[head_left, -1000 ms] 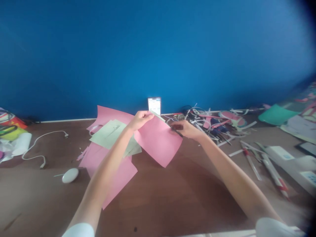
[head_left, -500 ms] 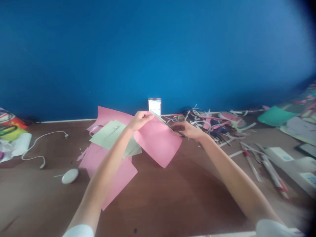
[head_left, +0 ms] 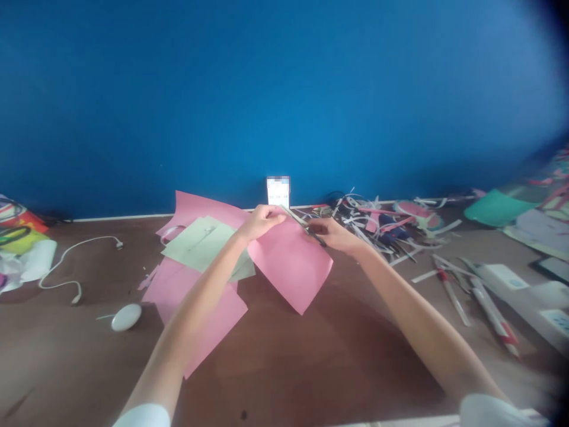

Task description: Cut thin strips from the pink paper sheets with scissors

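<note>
A sheet of pink paper point(head_left: 293, 261) hangs tilted above the brown table, pinched at its upper left corner by my left hand point(head_left: 263, 222). My right hand point(head_left: 331, 233) is closed around the dark handles of a pair of scissors point(head_left: 302, 222). Their blades lie along the paper's upper edge and point toward my left fingers. Whether the blades are parted is too small to make out. Under my left forearm, pale green sheets point(head_left: 195, 240) lie on more pink paper point(head_left: 213, 323).
A lit phone point(head_left: 278, 191) leans against the blue wall. Paper strips point(head_left: 355, 222) are heaped at the back right, with pens point(head_left: 493, 314) nearer me. A white cable point(head_left: 66, 249) and a white round object point(head_left: 126, 318) lie on the left.
My left hand has shifted slightly right and the pink sheet has moved right and lower with it. The scissors have tilted more steeply and my right hand has moved slightly left.
</note>
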`<act>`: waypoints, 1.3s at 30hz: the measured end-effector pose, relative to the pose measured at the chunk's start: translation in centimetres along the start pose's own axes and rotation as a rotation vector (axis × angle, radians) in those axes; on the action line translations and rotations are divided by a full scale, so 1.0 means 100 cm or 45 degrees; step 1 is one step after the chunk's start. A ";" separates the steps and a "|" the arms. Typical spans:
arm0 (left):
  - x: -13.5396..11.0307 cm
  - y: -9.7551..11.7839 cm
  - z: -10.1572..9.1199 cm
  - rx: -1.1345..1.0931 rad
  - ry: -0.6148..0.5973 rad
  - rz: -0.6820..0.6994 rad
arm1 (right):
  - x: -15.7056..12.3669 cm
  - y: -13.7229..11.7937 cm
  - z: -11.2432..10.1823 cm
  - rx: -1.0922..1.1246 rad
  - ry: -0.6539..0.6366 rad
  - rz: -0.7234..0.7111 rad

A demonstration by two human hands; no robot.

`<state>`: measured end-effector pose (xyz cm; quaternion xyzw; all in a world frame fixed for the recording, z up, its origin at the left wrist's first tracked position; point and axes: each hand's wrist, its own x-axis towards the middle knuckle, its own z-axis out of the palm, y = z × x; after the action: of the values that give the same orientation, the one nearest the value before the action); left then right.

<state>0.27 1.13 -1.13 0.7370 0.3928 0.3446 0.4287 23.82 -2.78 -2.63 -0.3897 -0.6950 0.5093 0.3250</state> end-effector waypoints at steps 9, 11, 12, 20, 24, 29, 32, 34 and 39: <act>0.001 -0.002 0.004 0.001 -0.041 0.019 | 0.001 0.001 0.001 -0.084 -0.003 -0.087; 0.001 -0.004 0.005 -0.009 -0.057 0.027 | 0.002 0.001 0.002 -0.085 0.007 -0.087; 0.001 -0.004 0.005 -0.016 -0.066 0.031 | 0.002 0.001 0.003 -0.083 0.016 -0.092; 0.001 -0.002 0.005 -0.072 -0.071 0.045 | 0.002 0.002 0.005 -0.061 0.059 -0.119; 0.002 -0.004 0.004 -0.055 -0.080 0.029 | 0.002 0.002 0.005 -0.049 0.060 -0.134; 0.002 -0.005 0.003 -0.045 -0.067 0.026 | 0.000 0.001 0.006 -0.089 0.092 -0.086; 0.001 -0.004 0.002 -0.020 -0.061 -0.026 | -0.001 0.002 0.006 -0.108 0.095 -0.076; 0.000 -0.003 0.002 -0.032 -0.067 -0.045 | 0.000 0.002 0.006 -0.073 0.068 -0.099; 0.001 0.001 0.005 -0.075 -0.071 0.015 | 0.001 0.000 0.006 -0.017 -0.038 -0.095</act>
<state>0.73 0.96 -1.18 0.7358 0.3661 0.3377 0.4589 23.30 -2.96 -2.75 -0.3580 -0.7172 0.4979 0.3310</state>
